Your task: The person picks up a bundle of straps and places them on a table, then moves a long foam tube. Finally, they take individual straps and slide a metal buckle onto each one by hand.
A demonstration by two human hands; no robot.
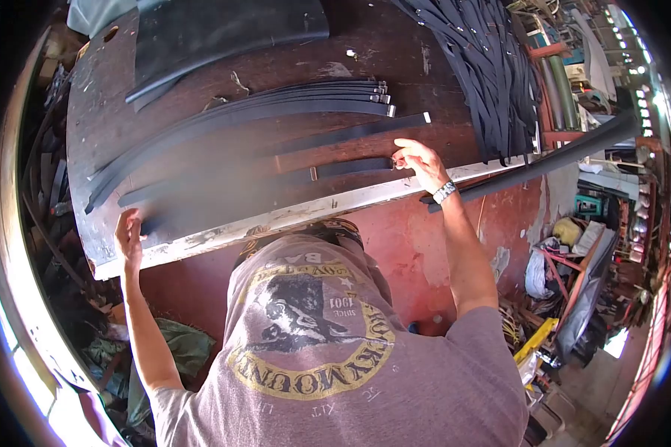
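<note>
A dark strap with a metal slider lies along the front of the table. My right hand, with a watch on its wrist, pinches the strap's right end by its metal fitting. At the table's left front corner, my left hand has its fingers closed at the strap's other end. A blurred patch hides the strap's middle. Just behind it lies another dark strap with a pale tip. Farther back is a bundle of straps with metal ends.
A dark sheet covers the table's back left. Many dark straps are heaped at the right, and a long dark strip sticks out past the right edge. The table's pale front edge runs before my body.
</note>
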